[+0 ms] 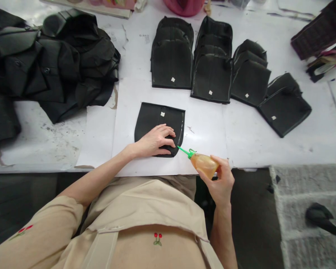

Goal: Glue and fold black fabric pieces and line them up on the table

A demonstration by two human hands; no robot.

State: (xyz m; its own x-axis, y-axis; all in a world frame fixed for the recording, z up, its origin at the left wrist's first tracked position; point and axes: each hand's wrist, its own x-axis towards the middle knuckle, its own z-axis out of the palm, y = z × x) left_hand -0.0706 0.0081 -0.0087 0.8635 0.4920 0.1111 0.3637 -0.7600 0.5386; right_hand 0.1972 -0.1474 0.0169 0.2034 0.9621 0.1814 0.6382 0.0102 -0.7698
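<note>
A black leather-like panel (149, 121) with a small white square tag lies flat near the table's front edge. My left hand (158, 140) rests on it with the fingers spread, pressing it to the white sheet. In my right hand (221, 179) is a squeeze glue bottle (205, 164), amber inside, with a thin green nozzle. Its tip touches or hovers just over the panel's right edge; I cannot tell which. A shiny wet-looking line runs up that edge.
Overlapping stacks of similar black panels (172, 56) fan out across the back right. Crumpled black pieces (58, 59) are heaped at the left. A pink container (184, 5) stands at the back, and a dark woven box (320, 28) at the far right.
</note>
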